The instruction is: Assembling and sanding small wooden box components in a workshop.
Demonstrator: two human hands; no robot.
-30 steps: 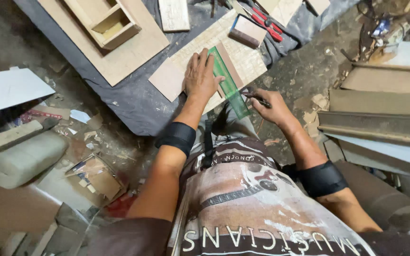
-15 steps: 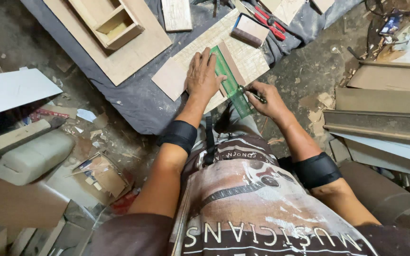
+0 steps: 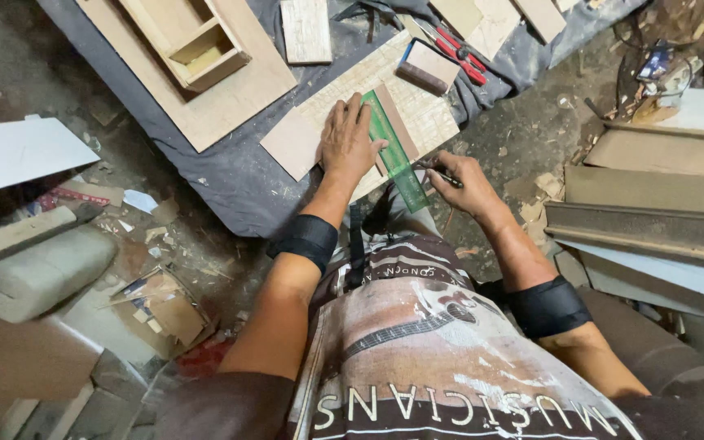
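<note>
Nearest the person's body, the right hand [image 3: 468, 181] pinches a dark pencil [image 3: 442, 173], its tip at the lower edge of a green see-through ruler [image 3: 394, 151]. Just left of it, the left hand [image 3: 349, 143] lies flat with fingers spread, pinning that ruler to a pale, rough-grained plywood panel [image 3: 368, 85]. This looks like marking a line; the stroke needs the ruler held firm. Beyond the hands lie a brown-edged block [image 3: 429, 67], red-handled pliers [image 3: 459, 50] and a shallow wooden box [image 3: 197, 37] on dusty grey cloth [image 3: 230, 183].

L hand [image 3: 350, 140] flat, R hand [image 3: 464, 181] pinched.
</note>
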